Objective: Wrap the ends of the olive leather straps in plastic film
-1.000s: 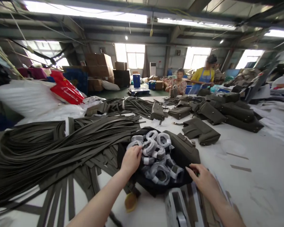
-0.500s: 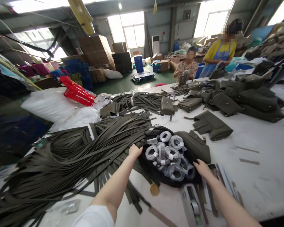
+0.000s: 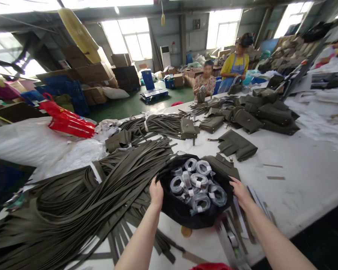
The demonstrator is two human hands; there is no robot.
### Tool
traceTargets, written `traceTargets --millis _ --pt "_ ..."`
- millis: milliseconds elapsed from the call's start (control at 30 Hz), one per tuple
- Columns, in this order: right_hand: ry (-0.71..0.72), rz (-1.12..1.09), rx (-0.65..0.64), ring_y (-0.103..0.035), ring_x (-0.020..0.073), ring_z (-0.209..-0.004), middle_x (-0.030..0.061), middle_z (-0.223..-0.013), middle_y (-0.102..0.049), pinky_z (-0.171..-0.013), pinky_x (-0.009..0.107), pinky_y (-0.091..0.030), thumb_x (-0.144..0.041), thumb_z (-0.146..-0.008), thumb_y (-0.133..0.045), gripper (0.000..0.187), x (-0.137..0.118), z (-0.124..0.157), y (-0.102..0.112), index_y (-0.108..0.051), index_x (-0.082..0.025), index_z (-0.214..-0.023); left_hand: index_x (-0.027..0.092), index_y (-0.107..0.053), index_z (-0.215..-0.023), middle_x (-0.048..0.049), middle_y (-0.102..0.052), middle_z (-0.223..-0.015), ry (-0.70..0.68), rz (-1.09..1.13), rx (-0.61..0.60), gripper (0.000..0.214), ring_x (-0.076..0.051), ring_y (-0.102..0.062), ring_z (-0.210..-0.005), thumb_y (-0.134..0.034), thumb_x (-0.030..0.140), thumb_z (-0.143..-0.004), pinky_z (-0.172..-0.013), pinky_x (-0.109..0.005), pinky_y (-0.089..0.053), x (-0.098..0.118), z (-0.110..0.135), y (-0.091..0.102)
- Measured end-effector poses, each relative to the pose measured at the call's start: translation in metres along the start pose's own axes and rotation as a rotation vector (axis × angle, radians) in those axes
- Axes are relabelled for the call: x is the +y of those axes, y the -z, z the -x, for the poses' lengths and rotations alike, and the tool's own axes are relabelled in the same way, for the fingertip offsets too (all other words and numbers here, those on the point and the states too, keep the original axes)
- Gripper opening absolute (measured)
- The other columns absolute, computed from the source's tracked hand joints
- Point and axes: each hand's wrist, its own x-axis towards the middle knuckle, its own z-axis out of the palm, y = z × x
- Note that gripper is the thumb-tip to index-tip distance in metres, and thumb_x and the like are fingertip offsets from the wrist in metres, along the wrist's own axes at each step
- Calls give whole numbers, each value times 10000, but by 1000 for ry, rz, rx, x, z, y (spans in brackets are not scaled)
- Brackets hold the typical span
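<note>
A black cloth bag (image 3: 174, 215) lies wide open in front of me on the white table (image 3: 270, 195). Inside are several coiled bundles (image 3: 199, 180) in clear plastic, with white bands round them. The left edge of the bag is pinched in my left hand (image 3: 157, 193), thumb uppermost. My right hand (image 3: 240, 190) grips the opposite edge. Behind the bag, partly covered by it, lies a dark olive leather-like bag (image 3: 224, 165). To the left of my left hand spreads a big pile of dark olive straps (image 3: 81, 206).
A tape dispenser (image 3: 231, 240) and a yellowish round disc (image 3: 186, 231) lie in front of the bag. Olive bag pieces (image 3: 270, 112) are heaped at the far right. A red plastic bag (image 3: 70, 120) rests on white sacking at left. Two people (image 3: 204, 84) work beyond the table.
My hands have drawn the black bag's edges up and slightly towards me, and its mouth looks wider. The camera view has swung to the right.
</note>
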Motion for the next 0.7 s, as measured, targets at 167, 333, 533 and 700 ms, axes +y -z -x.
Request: traceTargets --millis 167,333,533,700 --pt "-22 -233 7 -396 108 -381 -13 -507 -600 -393 244 -257 -387 -603 -671 581 -32 8 -2 -703 -123 -1120 167 -699 -1090 -97 -718 -1126 -21 38 3 307 -248 -646 -1103 -529 271 -856 -1043 -391 -467 3 -1 3" --pt "-55 -470 -86 -358 83 -365 -48 -474 -571 -382 217 -231 -320 -602 -717 486 -81 26 -4 -706 -164 -1062 146 -692 -1079 -121 -712 -1123 -53 54 20 343 -270 -641 -1108 -494 323 -862 -1039 -413 -470 22 -4 -5" --pt "-7 -601 -144 -360 77 -357 -62 -454 -553 -375 216 -224 -283 -616 -734 382 -132 41 -2 -705 -176 -982 150 -695 -1065 -106 -719 -1070 -169 175 60 373 -262 -651 -1039 -508 390 -850 -989 -399 -494 80 0 -5" --pt "86 -692 -140 -424 71 -375 -46 -492 -603 -375 185 -248 -260 -606 -730 291 -176 73 13 -716 -177 -884 192 -720 -1003 -35 -723 -933 -238 360 12 342 -238 -655 -893 -600 433 -792 -876 -386 -542 176 39 12"
